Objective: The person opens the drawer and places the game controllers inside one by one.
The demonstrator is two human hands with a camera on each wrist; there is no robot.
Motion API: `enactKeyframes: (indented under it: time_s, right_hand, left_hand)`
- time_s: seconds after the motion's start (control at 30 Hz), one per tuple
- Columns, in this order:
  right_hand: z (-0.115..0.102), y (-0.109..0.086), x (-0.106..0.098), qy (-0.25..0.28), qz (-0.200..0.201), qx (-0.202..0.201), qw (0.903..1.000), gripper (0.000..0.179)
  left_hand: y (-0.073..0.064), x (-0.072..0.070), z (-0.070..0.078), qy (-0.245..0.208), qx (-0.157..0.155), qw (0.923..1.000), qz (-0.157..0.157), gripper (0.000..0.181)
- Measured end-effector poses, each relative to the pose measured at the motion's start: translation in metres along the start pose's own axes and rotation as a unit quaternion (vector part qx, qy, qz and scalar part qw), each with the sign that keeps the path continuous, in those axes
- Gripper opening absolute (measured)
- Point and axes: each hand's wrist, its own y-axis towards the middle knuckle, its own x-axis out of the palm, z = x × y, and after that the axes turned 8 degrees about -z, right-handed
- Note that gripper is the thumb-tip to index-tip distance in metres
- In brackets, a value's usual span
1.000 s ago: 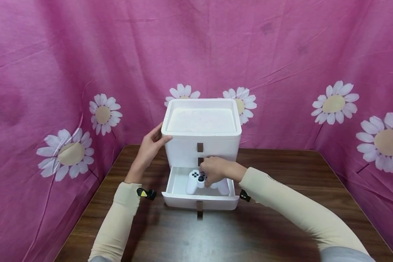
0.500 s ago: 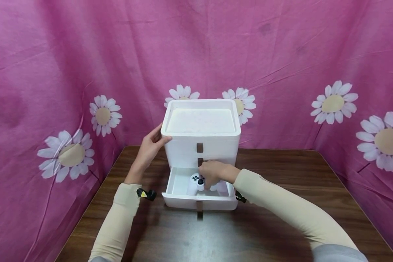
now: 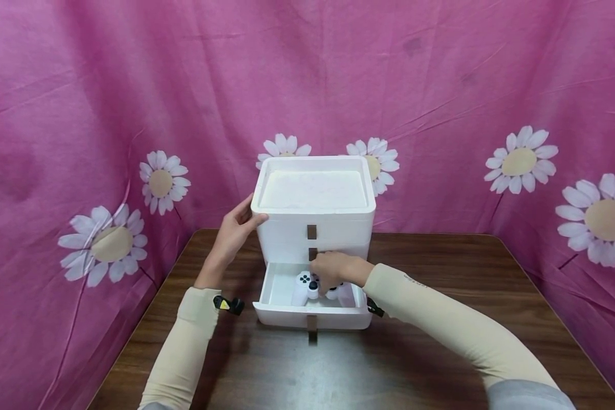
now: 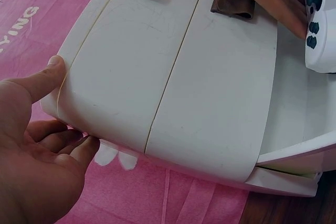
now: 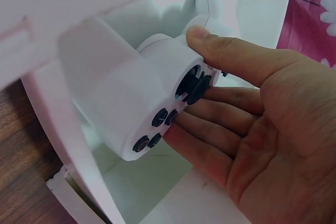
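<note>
A white drawer unit stands upright on the table, its bottom drawer pulled out. In the drawer is a white game controller with black buttons and sticks. My right hand reaches down and grips the controller's middle; in the right wrist view the thumb lies on one side, fingers on the other. Part of the controller is hidden behind that hand in the head view. My left hand holds the unit's upper left front corner, thumb on the front and fingers against the side.
Two upper drawers stay closed, with brown pull tabs on their fronts. A shallow recessed tray top caps the unit. Around it spreads a dark wooden table. Pink cloth with white daisies hangs behind and at both sides.
My right hand and forearm have shifted slightly left and down over the controller, and the controller has turned a little. The left hand keeps its place on the corner.
</note>
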Motion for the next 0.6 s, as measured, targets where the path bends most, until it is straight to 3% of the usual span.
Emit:
enactKeyframes:
  time_s: [0.23,0.33,0.6]
  right_hand:
    - [0.0,-0.004,-0.004,0.004,0.001,0.002,1.0,0.036]
    - [0.001,-0.011,-0.009,0.0,0.013,-0.011,0.9998,0.029]
    - [0.003,-0.032,-0.014,-0.011,0.1,-0.092,0.9906,0.006]
  left_hand:
    - [0.001,0.0,0.001,0.001,0.0,1.0,0.0,0.075]
    - [0.001,0.0,0.001,-0.002,0.001,1.0,0.0,0.075]
    - [0.0,0.0,-0.002,0.001,0.004,1.0,0.0,0.075]
